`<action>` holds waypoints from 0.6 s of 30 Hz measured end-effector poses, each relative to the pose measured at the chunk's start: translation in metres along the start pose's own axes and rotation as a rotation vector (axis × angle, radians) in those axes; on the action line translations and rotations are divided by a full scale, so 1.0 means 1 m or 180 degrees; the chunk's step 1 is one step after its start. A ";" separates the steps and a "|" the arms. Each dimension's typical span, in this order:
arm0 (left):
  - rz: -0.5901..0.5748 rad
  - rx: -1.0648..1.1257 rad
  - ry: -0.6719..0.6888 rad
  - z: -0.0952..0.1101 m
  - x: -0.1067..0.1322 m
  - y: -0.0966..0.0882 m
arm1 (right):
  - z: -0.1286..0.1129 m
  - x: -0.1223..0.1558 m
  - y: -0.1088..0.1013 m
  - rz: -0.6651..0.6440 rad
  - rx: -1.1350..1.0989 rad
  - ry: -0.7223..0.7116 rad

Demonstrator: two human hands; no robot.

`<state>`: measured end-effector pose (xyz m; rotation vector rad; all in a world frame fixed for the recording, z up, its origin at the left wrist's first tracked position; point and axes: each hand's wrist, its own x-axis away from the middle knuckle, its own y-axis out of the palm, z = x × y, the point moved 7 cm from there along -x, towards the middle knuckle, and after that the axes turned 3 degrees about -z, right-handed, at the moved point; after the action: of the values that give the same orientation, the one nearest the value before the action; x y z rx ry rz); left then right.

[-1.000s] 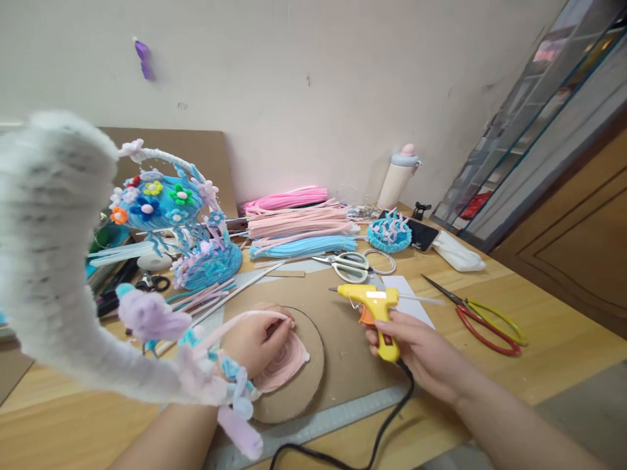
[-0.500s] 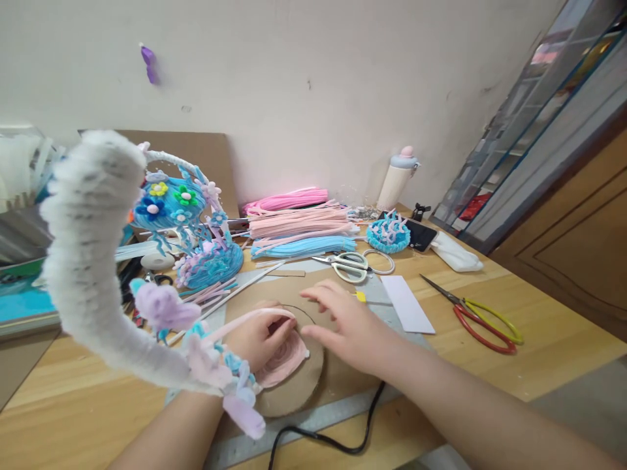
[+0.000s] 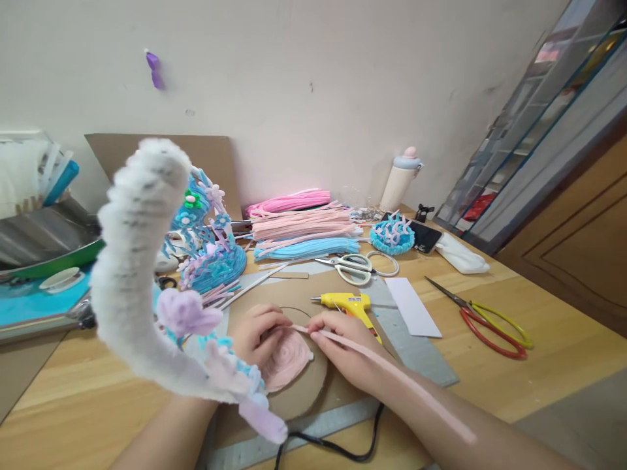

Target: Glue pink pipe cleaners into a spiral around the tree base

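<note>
A pale pink pipe cleaner (image 3: 392, 359) stretches between my hands and trails back over my right forearm. My right hand (image 3: 345, 343) is closed in a pinch on it, just right of a flat pink pipe-cleaner coil (image 3: 287, 362). At the coil's upper left edge, my left hand (image 3: 262, 333) pinches the strip near the coil; its fingertips are partly hidden. The coil lies on a round cardboard disc (image 3: 306, 398). Behind my right hand lies a yellow glue gun (image 3: 347, 302). A fuzzy white arch with pastel flowers (image 3: 127, 274) rises at the left, covering part of my left wrist.
Bundles of pink and blue pipe cleaners (image 3: 304, 225) lie at the back. White-handled scissors (image 3: 353, 267) and red-and-yellow-handled scissors (image 3: 494, 329) rest right of a small blue basket-like piece (image 3: 392, 235) and around a white card (image 3: 411, 307). A black cord (image 3: 337, 447) loops in front.
My right hand has come down and taken hold of the pink pipe cleaner, drawing its tail over to the right. The glue gun, mostly covered before, now shows. The view has shifted slightly left.
</note>
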<state>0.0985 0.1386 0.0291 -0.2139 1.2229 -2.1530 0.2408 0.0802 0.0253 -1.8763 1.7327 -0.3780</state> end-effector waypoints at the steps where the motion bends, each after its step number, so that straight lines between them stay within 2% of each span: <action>1: -0.0029 -0.0001 0.0012 -0.002 0.001 0.000 | 0.000 0.002 0.003 -0.0009 -0.0033 -0.0085; 5: -0.0053 -0.0044 -0.0077 -0.008 0.002 0.004 | 0.001 0.005 0.008 -0.0047 -0.0108 -0.0320; 11: -0.0047 -0.0044 -0.0263 -0.009 -0.001 0.008 | 0.007 0.010 0.009 -0.0018 0.0017 -0.0124; 18: -0.0029 0.0009 -0.0323 -0.012 -0.002 0.010 | 0.005 0.017 0.010 0.0174 -0.0447 -0.0224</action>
<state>0.0992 0.1445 0.0147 -0.3241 1.1633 -2.1244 0.2375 0.0646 0.0131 -1.9107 1.7999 -0.1709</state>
